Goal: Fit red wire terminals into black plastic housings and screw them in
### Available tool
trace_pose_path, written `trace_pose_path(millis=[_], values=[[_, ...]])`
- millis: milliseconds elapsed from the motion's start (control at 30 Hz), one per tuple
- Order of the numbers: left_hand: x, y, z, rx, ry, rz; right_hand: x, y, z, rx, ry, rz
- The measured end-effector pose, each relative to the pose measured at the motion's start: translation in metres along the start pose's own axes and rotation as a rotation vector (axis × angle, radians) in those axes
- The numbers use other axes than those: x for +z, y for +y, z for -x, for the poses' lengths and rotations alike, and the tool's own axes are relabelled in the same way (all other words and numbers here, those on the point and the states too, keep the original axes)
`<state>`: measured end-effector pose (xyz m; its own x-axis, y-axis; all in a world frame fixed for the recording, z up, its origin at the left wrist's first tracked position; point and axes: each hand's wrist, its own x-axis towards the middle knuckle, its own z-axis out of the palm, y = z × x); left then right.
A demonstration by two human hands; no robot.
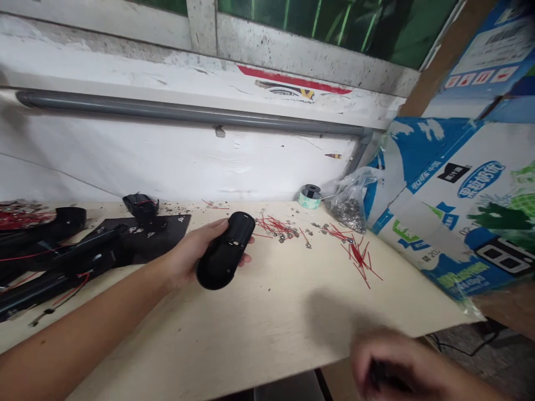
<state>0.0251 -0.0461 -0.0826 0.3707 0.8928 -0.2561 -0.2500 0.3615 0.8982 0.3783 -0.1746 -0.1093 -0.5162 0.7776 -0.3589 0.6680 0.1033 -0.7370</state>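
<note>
My left hand (194, 248) is closed round a black plastic housing (221, 259), long and rounded, with a small metallic piece showing midway along it. It is held above the table, tilted, with my fingertips coming out at its right side. Low at the right, by the table's front edge, my right hand (393, 362) is smeared by motion. Its fingers are curled round something dark (382, 374) that I cannot make out. Beyond the housing lie red wires (278, 225) with small metal pieces at their ends, and more red wires (361, 259) are to the right.
Several black housings with wires (62, 262) crowd the table's left side, beside a black sheet (169, 236). At the back right stand a spool (310, 196) and a clear bag of small metal parts (346, 209). Blue and white cartons (455, 195) border the right edge.
</note>
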Motion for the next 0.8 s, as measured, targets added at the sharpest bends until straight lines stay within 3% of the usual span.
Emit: trace_pose_path(millis=[100,133,233,333,400,500,700,800], values=[[0.003,-0.013,-0.003,-0.016,0.002,0.109,-0.025,-0.045,-0.056,-0.243,0.198,-0.178],[0.004,-0.016,-0.004,-0.020,0.005,0.149,-0.030,-0.058,-0.078,-0.260,0.258,-0.217],[0.009,-0.023,-0.003,-0.034,-0.003,0.241,-0.033,-0.084,-0.138,-0.223,0.259,-0.187],[0.010,-0.026,-0.004,-0.009,-0.050,0.299,-0.022,-0.090,-0.174,-0.347,0.280,-0.135],[0.009,-0.025,-0.005,0.004,-0.068,0.334,-0.013,-0.087,-0.182,-0.394,0.346,-0.128],[0.005,-0.025,-0.007,0.092,0.002,0.304,-0.003,-0.080,-0.180,-0.413,0.420,-0.184],[0.009,-0.034,-0.011,0.375,0.132,0.038,0.014,-0.076,-0.171,-0.479,0.367,-0.213],[0.009,-0.037,-0.012,0.445,0.107,-0.085,0.016,-0.077,-0.174,-0.519,0.354,-0.185]])
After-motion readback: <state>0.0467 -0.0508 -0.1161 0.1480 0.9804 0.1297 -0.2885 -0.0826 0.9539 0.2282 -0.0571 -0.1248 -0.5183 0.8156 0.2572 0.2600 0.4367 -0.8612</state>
